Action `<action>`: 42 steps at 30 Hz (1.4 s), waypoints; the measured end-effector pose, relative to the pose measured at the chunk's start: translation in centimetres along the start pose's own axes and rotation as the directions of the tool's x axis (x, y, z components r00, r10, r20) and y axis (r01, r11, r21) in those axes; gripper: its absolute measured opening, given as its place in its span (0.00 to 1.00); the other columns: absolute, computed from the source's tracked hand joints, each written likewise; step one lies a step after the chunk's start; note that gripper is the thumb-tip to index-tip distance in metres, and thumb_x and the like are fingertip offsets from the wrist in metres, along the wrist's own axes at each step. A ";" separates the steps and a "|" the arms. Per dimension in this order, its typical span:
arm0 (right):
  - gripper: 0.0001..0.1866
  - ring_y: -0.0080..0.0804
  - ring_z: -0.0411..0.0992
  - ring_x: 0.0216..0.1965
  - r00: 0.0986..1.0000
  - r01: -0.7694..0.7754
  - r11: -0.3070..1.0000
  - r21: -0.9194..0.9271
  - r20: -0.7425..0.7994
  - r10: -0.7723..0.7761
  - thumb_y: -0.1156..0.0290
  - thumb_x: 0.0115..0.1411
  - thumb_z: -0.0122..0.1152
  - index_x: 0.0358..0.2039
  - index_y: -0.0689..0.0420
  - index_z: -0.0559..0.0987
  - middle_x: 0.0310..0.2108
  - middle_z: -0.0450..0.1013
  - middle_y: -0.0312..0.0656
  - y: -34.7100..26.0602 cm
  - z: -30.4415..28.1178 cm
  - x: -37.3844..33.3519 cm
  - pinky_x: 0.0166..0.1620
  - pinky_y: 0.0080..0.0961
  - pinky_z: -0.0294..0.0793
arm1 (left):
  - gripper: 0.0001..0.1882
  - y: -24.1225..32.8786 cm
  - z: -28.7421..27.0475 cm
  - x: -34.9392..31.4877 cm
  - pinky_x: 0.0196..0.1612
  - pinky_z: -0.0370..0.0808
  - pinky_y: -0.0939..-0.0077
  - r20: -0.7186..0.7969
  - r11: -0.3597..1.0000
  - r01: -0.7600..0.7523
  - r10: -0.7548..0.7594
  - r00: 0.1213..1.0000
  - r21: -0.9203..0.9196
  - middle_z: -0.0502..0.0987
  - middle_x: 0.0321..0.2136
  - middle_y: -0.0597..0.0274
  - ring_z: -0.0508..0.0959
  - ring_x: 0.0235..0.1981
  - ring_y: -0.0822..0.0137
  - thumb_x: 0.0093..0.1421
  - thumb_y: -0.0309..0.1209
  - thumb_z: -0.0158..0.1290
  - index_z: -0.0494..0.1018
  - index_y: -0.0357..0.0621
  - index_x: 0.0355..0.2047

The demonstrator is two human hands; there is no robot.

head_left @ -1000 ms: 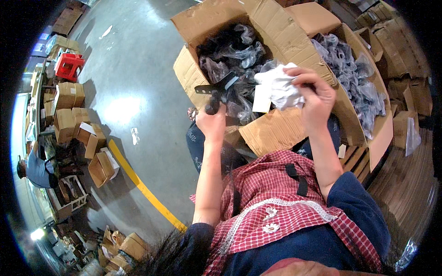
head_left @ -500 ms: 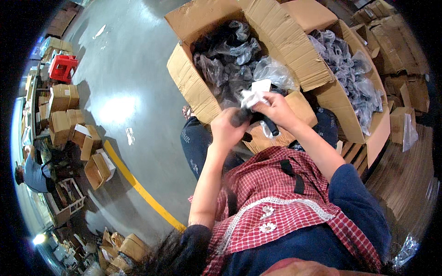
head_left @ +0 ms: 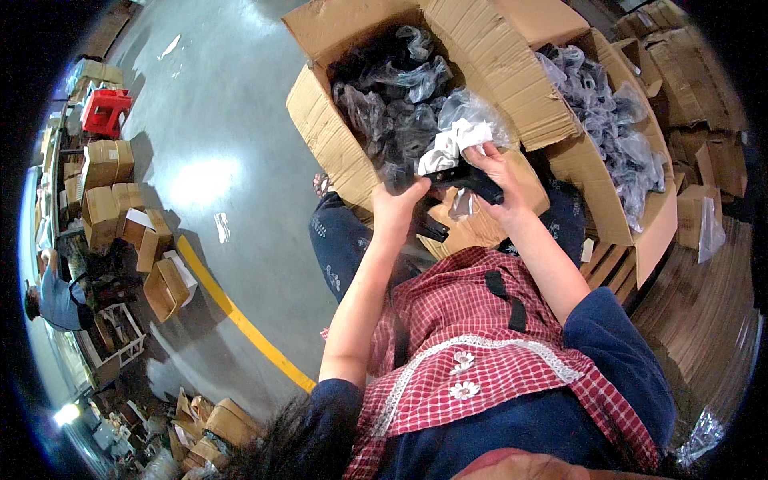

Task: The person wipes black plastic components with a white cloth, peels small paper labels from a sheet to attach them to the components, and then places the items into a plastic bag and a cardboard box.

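Observation:
Over my lap, my left hand [head_left: 398, 214] grips one end of an angular black part [head_left: 482, 186], thumb on top. Its exact kind I cannot make out. My right hand [head_left: 506, 188] is closed round the part's other end and also keeps hold of a bunched white cloth [head_left: 438, 158], which hangs over the part's far side. A dark piece pokes out below my left hand. Just beyond my hands an opened cardboard box [head_left: 336, 152] contains black items in clear plastic bags [head_left: 416, 80]. Some clear plastic shows below the part, between my hands.
A second cardboard box [head_left: 658, 220] with bagged dark items stands at the right, by wooden slats [head_left: 614, 272]. Stacked flat cardboard [head_left: 708, 304] lies farther right. At the left are a yellow floor line [head_left: 240, 316], small boxes [head_left: 166, 290], a red stool [head_left: 106, 112] and another person [head_left: 60, 300].
The black part has turned and now spans both hands more openly. The white cloth has spread out and shifted to the part's far side. My right hand has moved slightly right.

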State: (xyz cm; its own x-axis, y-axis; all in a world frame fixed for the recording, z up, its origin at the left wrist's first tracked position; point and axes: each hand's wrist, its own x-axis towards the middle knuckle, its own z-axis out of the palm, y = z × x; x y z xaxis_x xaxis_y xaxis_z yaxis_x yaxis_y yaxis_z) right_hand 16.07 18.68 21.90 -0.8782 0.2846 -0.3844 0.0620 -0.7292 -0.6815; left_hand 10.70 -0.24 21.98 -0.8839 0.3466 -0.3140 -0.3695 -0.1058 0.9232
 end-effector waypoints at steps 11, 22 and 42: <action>0.27 0.50 0.68 0.59 0.903 0.408 -0.202 -0.890 0.427 -0.056 0.69 0.61 0.60 0.61 0.54 0.68 0.60 0.67 0.55 -3.7 4.2 -2.3 0.60 0.43 0.66 | 0.19 -4.3 -2.3 2.1 0.38 0.78 0.61 0.044 0.665 -0.128 0.141 0.989 0.736 0.82 0.29 0.44 0.84 0.33 0.49 0.49 0.39 0.63 0.82 0.37 0.36; 0.31 0.56 0.69 0.55 0.963 0.266 0.314 -0.912 0.267 -0.039 0.69 0.53 0.64 0.57 0.61 0.66 0.48 0.73 0.58 5.2 -6.1 -0.5 0.58 0.44 0.68 | 0.23 -6.8 -0.5 1.8 0.38 0.79 0.52 0.091 0.565 -0.097 0.039 0.995 0.819 0.80 0.26 0.39 0.82 0.32 0.41 0.46 0.45 0.62 0.80 0.32 0.29; 0.14 0.54 0.68 0.57 0.992 0.124 -0.448 -0.885 0.115 0.047 0.69 0.46 0.62 0.32 0.61 0.85 0.48 0.75 0.57 6.8 -4.4 -2.7 0.59 0.55 0.62 | 0.20 -6.6 2.5 0.1 0.42 0.78 0.51 0.172 0.461 -0.200 0.102 0.980 0.865 0.82 0.30 0.42 0.82 0.36 0.43 0.52 0.44 0.60 0.81 0.43 0.38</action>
State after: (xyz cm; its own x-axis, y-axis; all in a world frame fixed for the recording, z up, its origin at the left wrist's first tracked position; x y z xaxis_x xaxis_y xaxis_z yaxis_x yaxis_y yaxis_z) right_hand 20.94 15.76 15.56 -0.9231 0.1760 -0.3419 0.2828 0.9132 -0.2935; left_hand 13.75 2.78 16.40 -0.8542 0.4894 -0.1754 0.2545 0.6879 0.6797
